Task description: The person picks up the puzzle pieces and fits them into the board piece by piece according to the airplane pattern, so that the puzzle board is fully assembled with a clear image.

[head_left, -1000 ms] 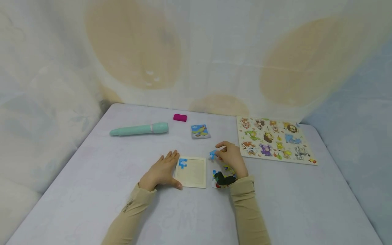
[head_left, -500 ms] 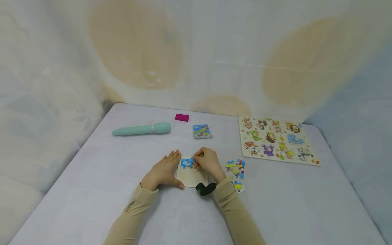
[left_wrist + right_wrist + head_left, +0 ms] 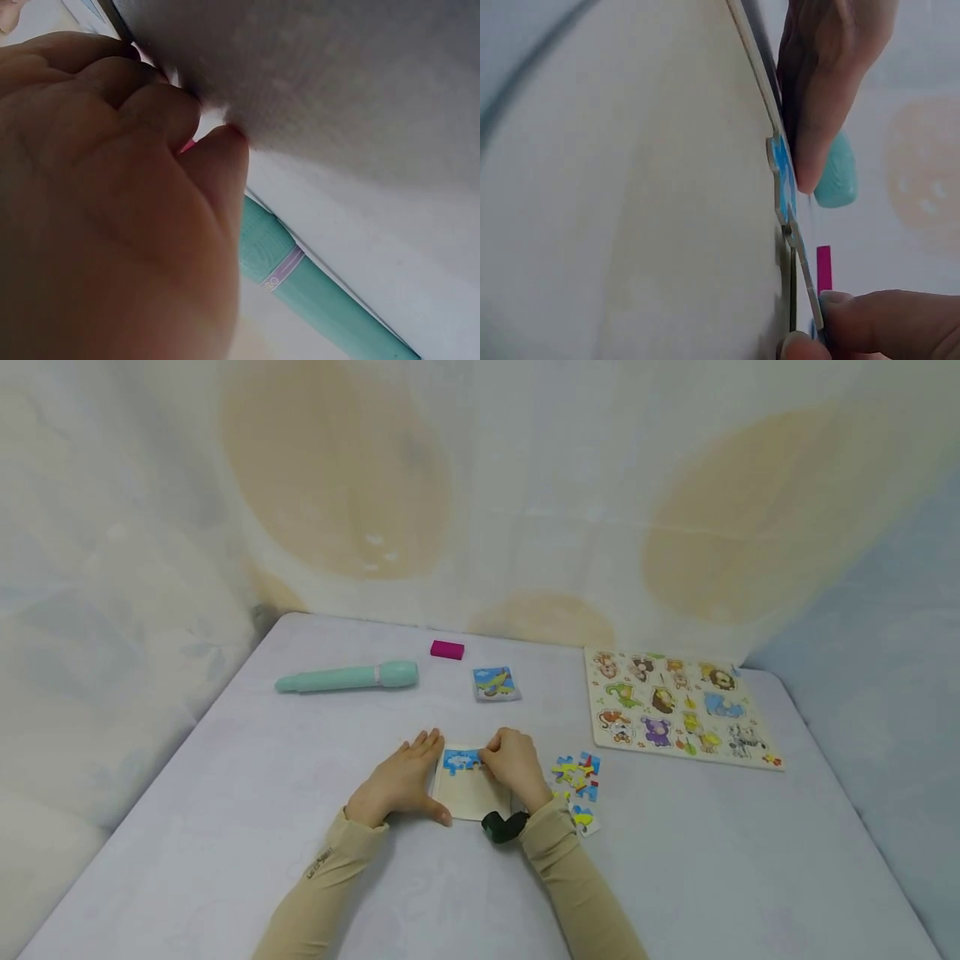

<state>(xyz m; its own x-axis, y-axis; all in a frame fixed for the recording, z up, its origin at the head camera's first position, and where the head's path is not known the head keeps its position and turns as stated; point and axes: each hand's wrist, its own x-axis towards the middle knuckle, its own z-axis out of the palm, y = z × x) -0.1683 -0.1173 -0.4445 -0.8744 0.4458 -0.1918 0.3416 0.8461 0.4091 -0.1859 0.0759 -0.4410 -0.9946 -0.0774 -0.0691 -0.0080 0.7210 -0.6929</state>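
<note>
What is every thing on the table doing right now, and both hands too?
Puzzle tray: flat, mostly unfilled.
Blue pieces: seated along the tray's top edge.
Right hand: pinching a blue piece.
Left hand: flat, against the tray's side.
Loose pieces: scattered beside the tray.
Animal board: full, flat.

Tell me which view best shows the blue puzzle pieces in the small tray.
The head view: the blue pieces lie along the tray's far edge, between the left hand and the right hand. The right wrist view catches them only edge-on, with fingertips pinching one. The left wrist view shows none.
</note>
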